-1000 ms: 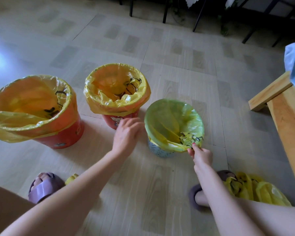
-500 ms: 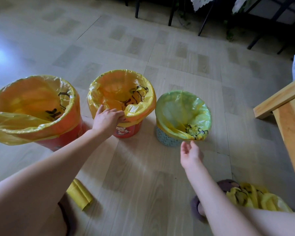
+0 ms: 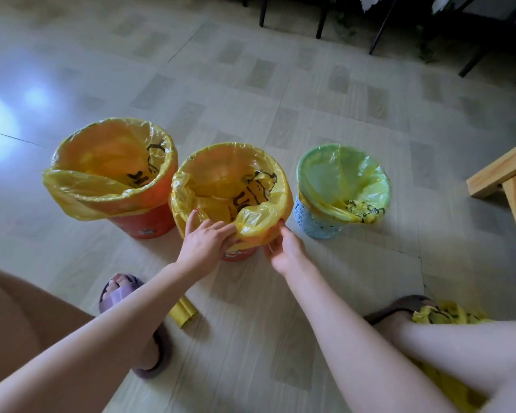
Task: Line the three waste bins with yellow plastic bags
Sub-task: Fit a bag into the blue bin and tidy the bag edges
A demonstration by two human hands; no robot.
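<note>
We see a pale tiled floor (image 3: 251, 84) with wood-grain patches, glossy at the left where light glares on it. On it stand three bins in a row, each lined with a yellow bag: a large red bin (image 3: 149, 223) at the left, a second red bin (image 3: 236, 253) touching it, and a small blue bin (image 3: 313, 222) just beside that. Nearer to us, a yellow roll of bags (image 3: 183, 312) lies beside a purple slipper (image 3: 122, 290), and crumpled yellow bags (image 3: 441, 314) lie by a dark slipper (image 3: 399, 307). A wooden furniture leg (image 3: 501, 177) stands at the right.
</note>
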